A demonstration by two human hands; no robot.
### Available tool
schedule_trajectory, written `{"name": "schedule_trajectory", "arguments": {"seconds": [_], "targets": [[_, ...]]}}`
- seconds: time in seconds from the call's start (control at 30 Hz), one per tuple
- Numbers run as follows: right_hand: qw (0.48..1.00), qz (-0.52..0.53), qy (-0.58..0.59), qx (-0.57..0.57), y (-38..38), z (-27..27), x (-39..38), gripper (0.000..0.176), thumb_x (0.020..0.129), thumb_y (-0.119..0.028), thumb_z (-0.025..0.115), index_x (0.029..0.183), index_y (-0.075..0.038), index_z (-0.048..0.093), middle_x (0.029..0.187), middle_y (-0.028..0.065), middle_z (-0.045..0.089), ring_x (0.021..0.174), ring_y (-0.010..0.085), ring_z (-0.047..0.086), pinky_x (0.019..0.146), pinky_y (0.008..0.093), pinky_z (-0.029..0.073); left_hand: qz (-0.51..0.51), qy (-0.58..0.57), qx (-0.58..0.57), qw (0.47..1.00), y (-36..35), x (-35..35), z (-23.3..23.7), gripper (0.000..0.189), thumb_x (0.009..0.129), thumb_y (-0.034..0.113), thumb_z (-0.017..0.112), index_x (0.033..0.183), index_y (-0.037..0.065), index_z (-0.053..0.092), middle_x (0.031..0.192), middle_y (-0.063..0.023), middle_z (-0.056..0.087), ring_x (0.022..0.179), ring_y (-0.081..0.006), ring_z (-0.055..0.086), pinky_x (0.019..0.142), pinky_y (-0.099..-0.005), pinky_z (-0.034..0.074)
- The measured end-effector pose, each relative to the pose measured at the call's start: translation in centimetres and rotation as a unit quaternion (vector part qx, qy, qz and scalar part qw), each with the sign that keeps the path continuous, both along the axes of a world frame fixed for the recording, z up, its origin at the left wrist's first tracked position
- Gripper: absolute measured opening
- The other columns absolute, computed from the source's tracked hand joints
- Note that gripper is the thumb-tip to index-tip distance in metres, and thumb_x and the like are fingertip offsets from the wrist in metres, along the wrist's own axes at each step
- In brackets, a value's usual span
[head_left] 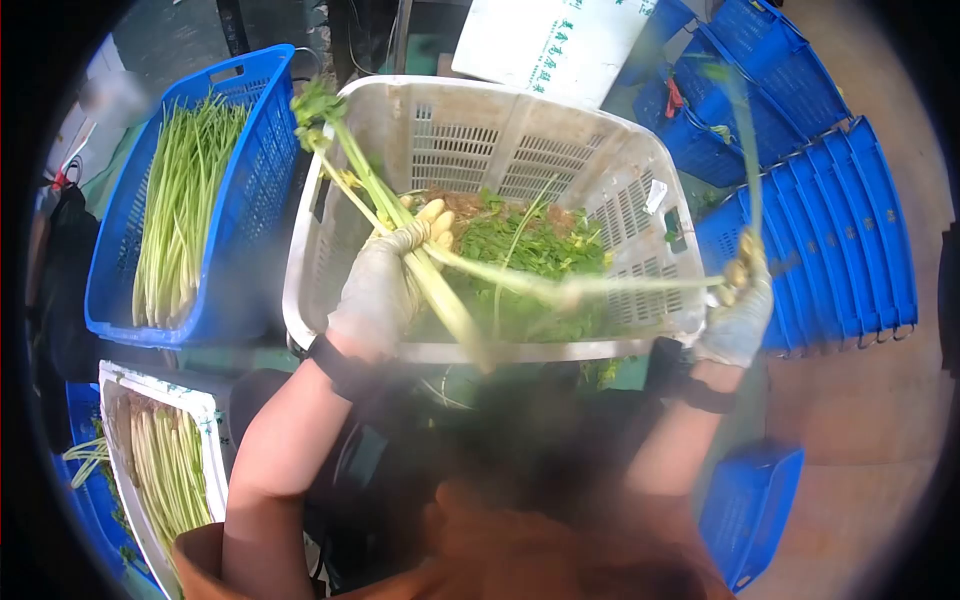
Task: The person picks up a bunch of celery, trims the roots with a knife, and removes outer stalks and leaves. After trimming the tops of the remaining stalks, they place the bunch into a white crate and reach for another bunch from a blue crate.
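My gloved left hand [385,275] is closed around several celery stalks [362,165], their leafy ends up to the left and pale ends down to the right. My gloved right hand [738,305] closes on a thin celery stem [650,285] that stretches across from the left hand. Another blurred green stem [746,150] rises from the right hand. Both hands are over the near part of a white plastic basket [298,265], the right one at its right rim. Inside the basket lie green leaves [535,250] and brown roots.
At left, a blue basket [262,150] holds long celery stalks. Below it, a white foam box [160,378] holds more. Nested blue crates [830,230] stand at right, with another blue crate [750,515] lower down. A white printed carton [545,45] is behind the basket.
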State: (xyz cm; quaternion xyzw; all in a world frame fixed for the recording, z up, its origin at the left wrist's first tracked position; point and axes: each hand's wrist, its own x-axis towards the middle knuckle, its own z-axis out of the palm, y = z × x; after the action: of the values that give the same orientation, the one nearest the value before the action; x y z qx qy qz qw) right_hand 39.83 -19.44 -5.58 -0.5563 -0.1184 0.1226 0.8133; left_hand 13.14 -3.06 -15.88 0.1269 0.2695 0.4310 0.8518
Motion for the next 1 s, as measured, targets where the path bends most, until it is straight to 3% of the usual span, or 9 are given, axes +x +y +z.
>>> {"name": "schedule_trajectory", "arguments": {"seconds": [0.2, 0.3, 0.63, 0.7, 0.73, 0.77, 0.93, 0.97, 1.0], "targets": [[0.993, 0.023, 0.065, 0.1, -4.7, -3.1, 8.0, 0.019, 0.101, -0.013, 0.05, 0.113, -0.001, 0.06, 0.087, 0.0006, 0.061, 0.051, 0.0017, 0.036, 0.034, 0.0164, 0.023, 0.092, 0.007, 0.095, 0.991, -1.6, 2.7, 4.4, 0.049, 0.094, -0.006, 0.048, 0.14, 0.005, 0.033, 0.126, -0.0219, 0.055, 0.111, -0.0321, 0.061, 0.097, -0.0433, 0.053], [0.991, -0.02, 0.061, 0.118, -4.7, -3.1, 8.5, 0.017, 0.096, -0.013, 0.061, 0.107, 0.0, 0.063, 0.06, -0.0057, 0.038, 0.045, 0.0018, 0.026, 0.035, 0.0187, 0.02, 0.112, 0.008, 0.165, 0.98, -1.6, 2.8, 6.4, 0.049, 0.094, -0.005, 0.049, 0.14, 0.004, 0.033, 0.123, -0.021, 0.057, 0.108, -0.0309, 0.063, 0.095, -0.0418, 0.054], [0.99, 0.06, 0.102, 0.073, -2.6, -4.0, 7.6, 0.019, 0.098, -0.012, 0.053, 0.105, 0.002, 0.064, 0.066, -0.0005, 0.053, 0.046, 0.0029, 0.034, 0.035, 0.0183, 0.022, 0.151, 0.03, 0.297, 0.942, -0.1, 0.4, 7.2, 0.047, 0.097, 0.002, 0.053, 0.139, -0.002, 0.034, 0.121, -0.021, 0.059, 0.108, -0.0264, 0.063, 0.099, -0.0368, 0.05], [0.995, -0.027, 0.078, 0.051, -3.1, -4.2, 8.1, 0.02, 0.097, -0.012, 0.053, 0.105, 0.003, 0.064, 0.073, 0.0006, 0.058, 0.046, 0.0023, 0.035, 0.036, 0.0181, 0.021, 0.235, 0.158, 0.346, 0.895, 1.6, -1.9, 7.6, 0.041, 0.097, 0.007, 0.054, 0.135, -0.002, 0.04, 0.123, -0.0163, 0.059, 0.109, -0.0193, 0.062, 0.101, -0.0363, 0.047], [0.994, -0.055, 0.071, 0.058, -5.0, -5.4, 11.0, 0.02, 0.096, -0.012, 0.054, 0.106, 0.003, 0.064, 0.078, 0.0014, 0.061, 0.046, 0.002, 0.035, 0.036, 0.0179, 0.021, 0.205, 0.162, 0.356, 0.897, 5.1, -6.4, 5.9, 0.04, 0.098, 0.007, 0.053, 0.135, -0.002, 0.041, 0.124, -0.0151, 0.058, 0.116, -0.0206, 0.058, 0.105, -0.036, 0.045], [0.995, -0.073, 0.041, 0.046, -6.0, -6.0, 11.9, 0.021, 0.096, -0.013, 0.056, 0.108, 0.001, 0.064, 0.082, 0.0018, 0.062, 0.046, 0.0019, 0.035, 0.036, 0.0179, 0.022, 0.297, 0.205, 0.314, 0.878, 5.6, -7.4, 7.4, 0.042, 0.098, 0.008, 0.052, 0.137, -0.003, 0.039, 0.128, -0.0164, 0.057, 0.123, -0.0235, 0.054, 0.109, -0.0375, 0.043], [0.992, 0.1, 0.025, -0.067, 1.7, -5.5, 4.1, 0.026, 0.095, -0.017, 0.058, 0.113, 0.0, 0.063, 0.085, 0.0036, 0.064, 0.052, 0.0071, 0.049, 0.036, 0.0138, 0.031, 0.222, 0.069, 0.324, 0.917, 4.2, -6.1, 6.5, 0.047, 0.096, -0.001, 0.053, 0.139, -0.003, 0.034, 0.132, -0.0244, 0.054, 0.117, -0.028, 0.06, 0.104, -0.0373, 0.049], [0.972, 0.213, -0.002, -0.103, 2.3, -5.2, 2.2, 0.028, 0.094, -0.022, 0.06, 0.113, -0.001, 0.063, 0.092, 0.0049, 0.066, 0.063, 0.0106, 0.055, 0.047, 0.0173, 0.041, 0.187, 0.067, 0.309, 0.93, 3.6, -5.2, 6.3, 0.048, 0.095, 0.0, 0.055, 0.139, -0.003, 0.035, 0.13, -0.0243, 0.055, 0.115, -0.0288, 0.061, 0.099, -0.0383, 0.052], [0.964, 0.2, -0.065, -0.166, 4.1, -8.6, 3.1, 0.029, 0.094, -0.025, 0.062, 0.11, -0.002, 0.065, 0.097, 0.0061, 0.067, 0.079, 0.0131, 0.059, 0.066, 0.0247, 0.048, 0.148, 0.065, 0.302, 0.939, 2.9, -4.4, 6.3, 0.049, 0.094, 0.0, 0.056, 0.139, -0.003, 0.035, 0.13, -0.0239, 0.055, 0.113, -0.029, 0.062, 0.098, -0.0385, 0.053]]}}
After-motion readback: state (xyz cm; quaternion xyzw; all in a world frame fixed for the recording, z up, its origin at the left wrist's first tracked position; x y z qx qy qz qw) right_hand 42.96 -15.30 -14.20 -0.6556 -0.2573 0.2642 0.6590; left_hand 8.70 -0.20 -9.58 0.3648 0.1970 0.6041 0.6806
